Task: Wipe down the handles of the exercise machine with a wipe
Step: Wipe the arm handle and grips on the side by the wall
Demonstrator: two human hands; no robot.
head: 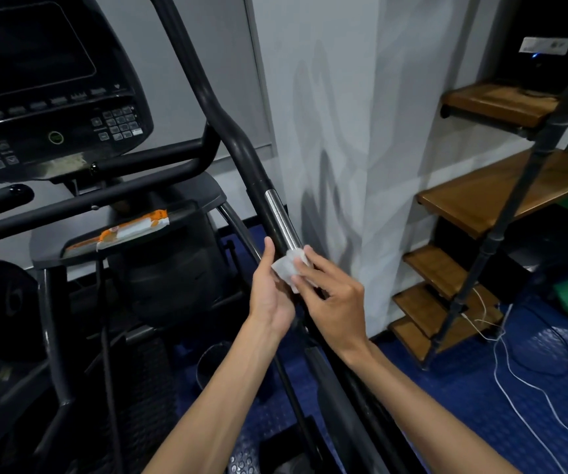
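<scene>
On the right-hand black handle (241, 145) of the exercise machine, just below its shiny metal sensor strip (280, 217), you are pressing a small white wipe (287, 268) against the bar. Your left hand (270, 295) is sitting against the left side of that handle, thumb pointing up along it and the other fingers curling behind the wipe's lower edge. Your right hand (333, 302) is coming in from the handle's right side, pinching the wipe's upper corner between thumb and forefinger while the remaining fingers are spreading loosely. To the left of the handle, an orange-and-white wipe packet (121, 230) is lying on the machine's tray, beneath the dark console (46, 87). To the handle's right, wooden shelves (501, 196) are standing against the wall.
</scene>
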